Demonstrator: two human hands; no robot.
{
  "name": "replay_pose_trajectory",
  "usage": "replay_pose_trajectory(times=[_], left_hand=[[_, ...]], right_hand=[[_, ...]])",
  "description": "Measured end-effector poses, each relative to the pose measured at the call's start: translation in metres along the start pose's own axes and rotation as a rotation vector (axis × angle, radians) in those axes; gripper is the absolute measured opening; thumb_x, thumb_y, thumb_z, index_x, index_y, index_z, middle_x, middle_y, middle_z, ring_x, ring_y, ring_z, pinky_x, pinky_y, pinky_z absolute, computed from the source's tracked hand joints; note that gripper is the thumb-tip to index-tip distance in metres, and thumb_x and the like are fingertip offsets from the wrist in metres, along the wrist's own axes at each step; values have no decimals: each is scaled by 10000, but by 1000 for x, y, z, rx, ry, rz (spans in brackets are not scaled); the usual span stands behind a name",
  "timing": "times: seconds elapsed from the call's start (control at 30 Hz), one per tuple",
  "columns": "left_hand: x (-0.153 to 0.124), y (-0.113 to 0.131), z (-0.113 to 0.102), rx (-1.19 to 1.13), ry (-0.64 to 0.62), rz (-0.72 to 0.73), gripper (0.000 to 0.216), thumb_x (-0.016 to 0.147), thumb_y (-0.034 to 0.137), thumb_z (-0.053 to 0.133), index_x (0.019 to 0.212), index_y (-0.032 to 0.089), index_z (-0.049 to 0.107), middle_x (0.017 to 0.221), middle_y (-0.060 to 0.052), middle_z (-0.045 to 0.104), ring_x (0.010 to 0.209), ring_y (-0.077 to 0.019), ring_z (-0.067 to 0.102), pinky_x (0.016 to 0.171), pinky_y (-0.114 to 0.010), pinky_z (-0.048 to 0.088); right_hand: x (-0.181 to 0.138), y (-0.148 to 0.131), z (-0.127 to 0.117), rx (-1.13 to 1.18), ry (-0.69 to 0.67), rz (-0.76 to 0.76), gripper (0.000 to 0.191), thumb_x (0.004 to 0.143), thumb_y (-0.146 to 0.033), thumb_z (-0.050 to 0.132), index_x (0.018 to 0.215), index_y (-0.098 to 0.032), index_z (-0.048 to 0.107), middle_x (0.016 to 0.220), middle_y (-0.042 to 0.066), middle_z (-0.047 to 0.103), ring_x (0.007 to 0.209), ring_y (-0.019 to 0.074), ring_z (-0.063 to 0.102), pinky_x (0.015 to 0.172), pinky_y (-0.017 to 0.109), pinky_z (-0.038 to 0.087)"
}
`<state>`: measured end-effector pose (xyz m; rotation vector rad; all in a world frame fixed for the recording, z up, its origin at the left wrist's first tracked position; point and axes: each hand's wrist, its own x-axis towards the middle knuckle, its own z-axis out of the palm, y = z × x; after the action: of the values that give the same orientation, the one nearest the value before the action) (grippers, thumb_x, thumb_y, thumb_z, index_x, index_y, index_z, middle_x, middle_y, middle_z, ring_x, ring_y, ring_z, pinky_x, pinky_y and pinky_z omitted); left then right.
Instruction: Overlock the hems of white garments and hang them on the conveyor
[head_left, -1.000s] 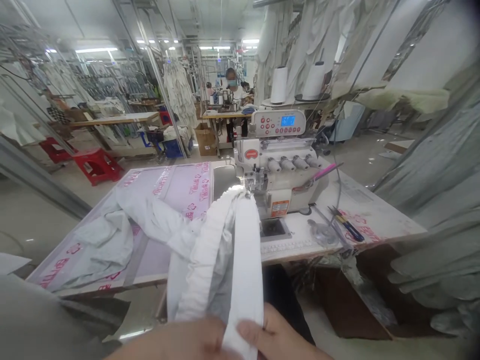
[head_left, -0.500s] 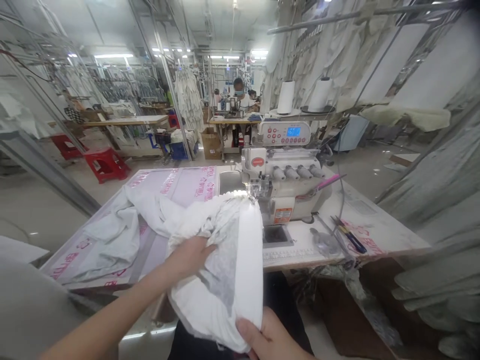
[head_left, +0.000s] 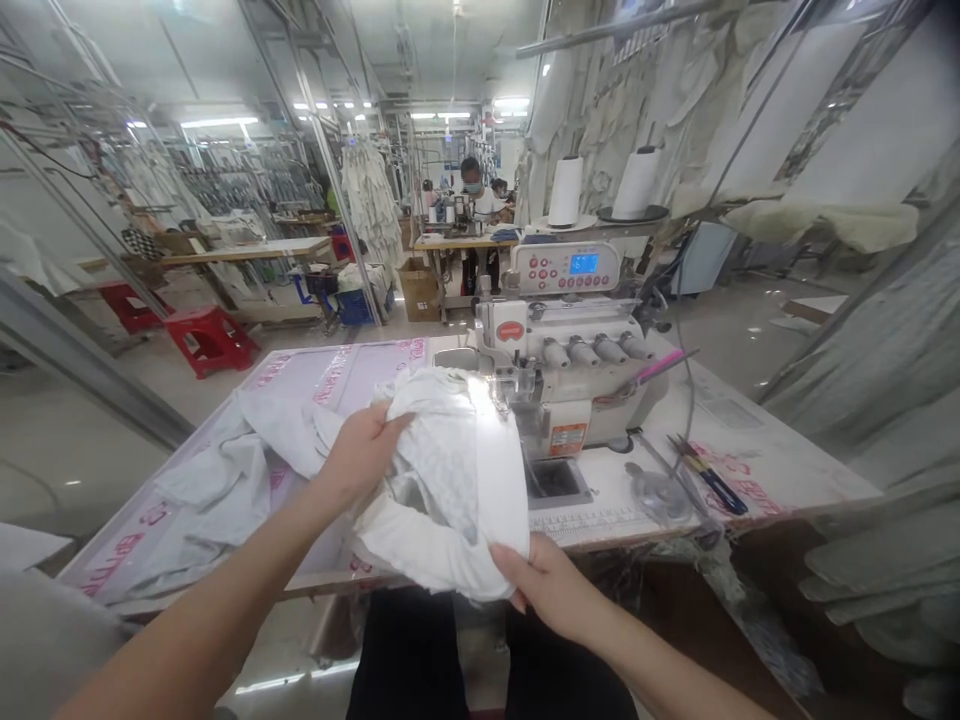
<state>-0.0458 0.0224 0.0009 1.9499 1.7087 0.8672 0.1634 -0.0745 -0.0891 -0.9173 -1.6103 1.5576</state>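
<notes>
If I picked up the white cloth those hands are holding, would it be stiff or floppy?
Probably floppy: the white cloth falls into folds and wrinkles beside the left hand. Its smooth band, curving evenly down to the right hand, may be a bit stiffer.

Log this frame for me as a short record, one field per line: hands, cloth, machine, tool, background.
Left hand: pinches folds of the white cloth on its left side; left hand
Right hand: grips the near end of the cloth's smooth band; right hand
Cloth: far edge at the needle area of the sewing machine
Machine: display panel lit blue
Tool: dark-handled snips on the tabletop, right of the machine
Background: masked co-worker at another station; red stool at left
</notes>
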Motion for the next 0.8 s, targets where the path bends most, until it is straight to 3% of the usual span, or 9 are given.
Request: replay_pose_trajectory(times=[0.07, 0.13, 0.2, 0.23, 0.37, 0.43, 0.57, 0.7, 0.8], left_hand=[[14, 0, 4, -20, 39, 1, 274, 793, 405, 391, 790, 184, 554, 788, -1, 611, 752, -188, 540, 654, -258, 388], [19, 2, 10, 16, 162, 46, 252, 798, 365, 393, 856, 165, 535, 824, -25, 588, 758, -182, 521, 654, -263, 389], [9, 7, 18, 114, 290, 175, 223, 803, 316, 400, 898, 140, 499, 844, -53, 547, 783, -179, 490, 677, -273, 385], [-1, 11, 23, 162, 290, 261, 196, 810, 293, 395, 884, 136, 488, 836, -58, 525, 790, -176, 474, 690, -277, 381], [-51, 25, 42, 230, -59, 500, 182, 838, 271, 368, 854, 146, 500, 843, -63, 483, 822, -172, 439, 731, -298, 375], [-66, 30, 47, 246, -114, 525, 206, 832, 281, 388, 936, 141, 497, 911, -79, 470, 873, -186, 426, 763, -320, 370], [-67, 36, 49, 270, -186, 410, 220, 837, 309, 364, 840, 129, 490, 843, -65, 487, 797, -175, 453, 693, -302, 376], [-75, 42, 36, 168, -540, 277, 355, 845, 402, 305, 648, 143, 450, 583, 11, 448, 516, -98, 402, 493, -222, 306], [-112, 45, 22, 180, -834, 285, 466, 822, 469, 311, 493, 144, 368, 427, 33, 308, 385, -67, 276, 394, -215, 221]], right_hand=[[12, -3, -9, -30, 15, -5, 499, 831, -522, 345, 491, -158, 378, 420, -29, 362, 408, 79, 327, 434, 211, 251], [25, -7, -18, -44, 40, 7, 502, 820, -520, 371, 476, -155, 391, 416, -26, 374, 403, 78, 326, 434, 214, 248], [37, -12, -27, -36, 58, 29, 495, 800, -523, 409, 476, -149, 411, 418, -26, 385, 402, 75, 326, 430, 213, 243], [42, -15, -30, -26, 62, 37, 488, 788, -526, 429, 481, -146, 422, 418, -28, 387, 401, 74, 327, 426, 211, 240], [52, -24, -40, 35, 38, 66, 460, 744, -540, 486, 528, -135, 455, 429, -35, 396, 414, 74, 339, 421, 202, 242], [53, -25, -43, 77, 16, 87, 450, 716, -546, 520, 546, -135, 453, 435, -40, 392, 414, 70, 329, 413, 197, 236], [53, -25, -50, 157, -3, 128, 439, 667, -539, 580, 559, -135, 443, 444, -51, 368, 406, 56, 295, 403, 191, 230], [56, -26, -54, 225, 7, 162, 430, 624, -527, 626, 588, -130, 465, 469, -41, 403, 409, 53, 316, 388, 184, 226], [41, -24, -37, 260, 21, 185, 446, 603, -547, 630, 605, -128, 475, 488, -36, 437, 397, 46, 329, 369, 171, 211]])
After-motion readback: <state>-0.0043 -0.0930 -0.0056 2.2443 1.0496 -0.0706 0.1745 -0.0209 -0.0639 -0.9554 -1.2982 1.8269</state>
